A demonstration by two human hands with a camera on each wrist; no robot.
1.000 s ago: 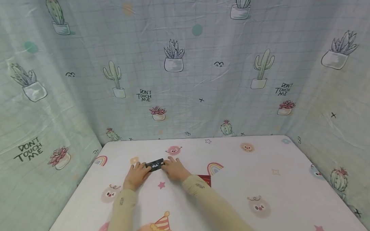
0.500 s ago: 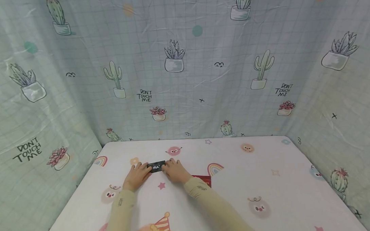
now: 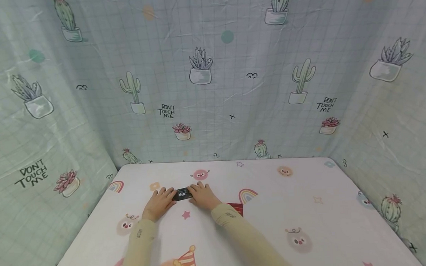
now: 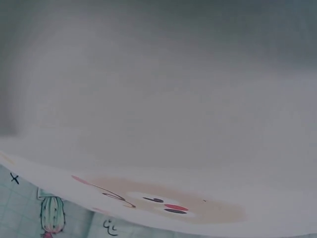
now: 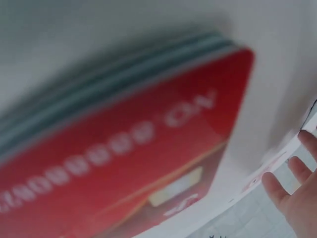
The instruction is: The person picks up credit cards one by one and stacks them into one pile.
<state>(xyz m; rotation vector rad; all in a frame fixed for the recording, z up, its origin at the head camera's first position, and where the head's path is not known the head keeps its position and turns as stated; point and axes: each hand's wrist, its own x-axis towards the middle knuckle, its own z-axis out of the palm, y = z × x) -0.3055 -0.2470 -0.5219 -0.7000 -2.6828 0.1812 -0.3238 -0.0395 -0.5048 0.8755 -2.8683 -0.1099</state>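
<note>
A black card with white "Vip" lettering lies between my two hands over the far left part of the table, its lettering upside down to me. My left hand holds its left end between thumb and fingers. At the other end, my right hand pinches the card, its remaining fingers spread. Three fingertips of that hand show at the edge of the right wrist view, where the right hand hides most of the card. The left wrist view shows neither hand nor card.
A stack of cards topped by a red card lies by my right forearm, partly covered by the sleeve in the head view. The white table has printed cartoons. A cactus-print curtain surrounds its back and sides.
The black card has turned a little and shifted slightly right and nearer to me. My left hand has moved a bit right along with it; the red stack stays put.
</note>
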